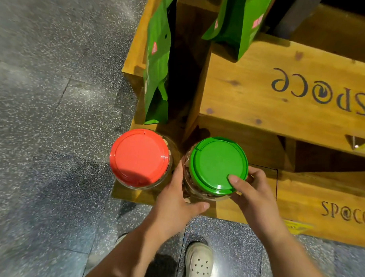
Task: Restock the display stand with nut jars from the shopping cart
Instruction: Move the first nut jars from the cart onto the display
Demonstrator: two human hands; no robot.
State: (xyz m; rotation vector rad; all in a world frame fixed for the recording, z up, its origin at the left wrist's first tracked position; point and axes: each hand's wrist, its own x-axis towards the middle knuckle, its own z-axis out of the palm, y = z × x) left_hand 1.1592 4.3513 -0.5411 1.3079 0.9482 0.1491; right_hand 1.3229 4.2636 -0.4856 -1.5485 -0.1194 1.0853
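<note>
Two clear nut jars stand side by side on the lowest shelf of the wooden display stand [282, 96]. The left jar has a red lid [139, 156]. The right jar has a green lid [216, 164]. My left hand [176, 200] holds the green-lidded jar's left side, fingers reaching between the two jars and thumb wrapped round its front. My right hand [252, 190] holds its right side, with the thumb lying on the green lid's near edge. The shopping cart is out of sight.
Green snack bags [157, 60] stand in the stand's left compartment and another green bag [237, 22] leans on the upper step. Speckled grey floor tiles [44, 112] spread to the left. My shoe [198, 261] is just below the stand's front edge.
</note>
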